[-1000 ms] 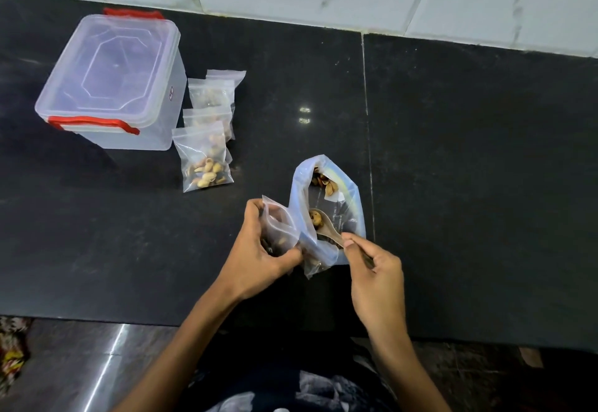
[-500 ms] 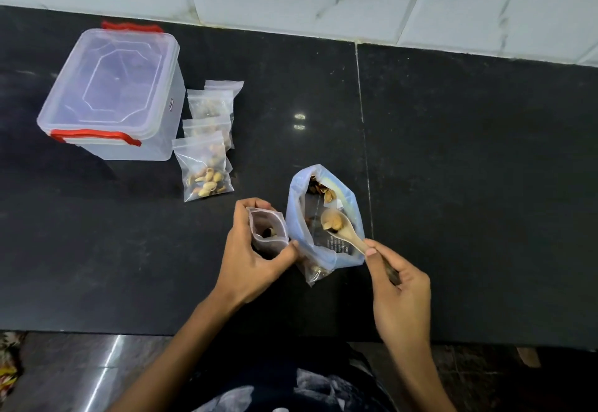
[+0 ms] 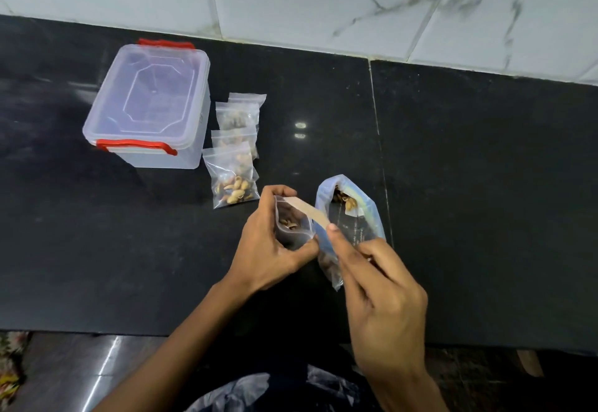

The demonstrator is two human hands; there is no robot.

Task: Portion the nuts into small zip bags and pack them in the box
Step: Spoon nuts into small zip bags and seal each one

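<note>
My left hand (image 3: 268, 243) grips a small open zip bag (image 3: 291, 227) with a few nuts inside. My right hand (image 3: 378, 298) holds a wooden spoon (image 3: 307, 212), tipped over the mouth of that small bag. Just right of it stands the big bluish nut bag (image 3: 352, 217), open at the top with nuts showing. Several filled small zip bags (image 3: 233, 175) lie in a row on the black counter. The clear plastic box (image 3: 152, 104) with red latches stands at the left with its lid on.
The black stone counter (image 3: 485, 201) meets a white marble-tiled wall (image 3: 323, 0) at the back. A seam in the counter runs just right of the big bag. The counter's front edge is close to my body, with dark floor below.
My right hand has lifted the spoon out of the big bag and swung it left over the small bag, where it is tipped. More nuts now show in the small bag.
</note>
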